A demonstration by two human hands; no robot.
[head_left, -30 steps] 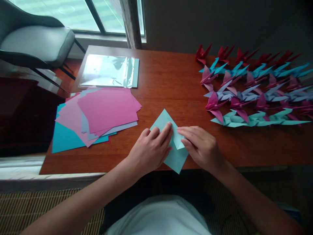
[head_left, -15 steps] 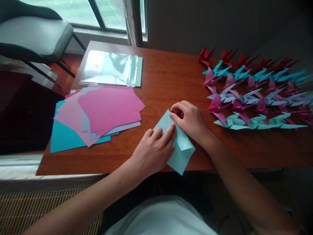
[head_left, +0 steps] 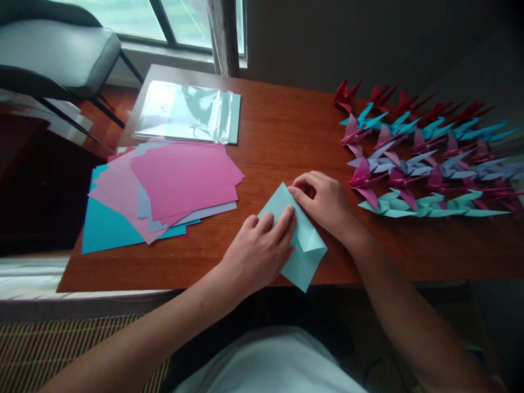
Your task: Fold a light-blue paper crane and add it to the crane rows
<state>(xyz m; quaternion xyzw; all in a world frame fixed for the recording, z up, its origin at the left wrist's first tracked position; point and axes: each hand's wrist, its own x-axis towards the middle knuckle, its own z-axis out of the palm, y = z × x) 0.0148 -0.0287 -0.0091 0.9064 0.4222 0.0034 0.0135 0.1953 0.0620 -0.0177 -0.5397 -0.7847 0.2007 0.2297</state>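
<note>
A light teal folded paper [head_left: 305, 254] lies at the front edge of the brown wooden table [head_left: 282, 125], partly overhanging it. My left hand [head_left: 257, 248] lies flat on the paper's left half, fingers stretched out and pressing it down. My right hand [head_left: 323, 202] rests on the paper's upper right edge with its fingers curled, pinching the fold near the top corner. The two hands almost touch at the fingertips.
A fanned pile of pink, lilac and blue paper sheets [head_left: 172, 183] lies to the left. Behind it sits a clear plastic sleeve [head_left: 186, 112]. Rows of folded paper cranes [head_left: 417, 158] fill the table's right side. A grey chair [head_left: 53, 52] stands at the far left by the window.
My right hand slid from the paper's lower right flap up to its top corner along the fold. My left hand stayed pressed on the paper. The camera view tilted slightly.
</note>
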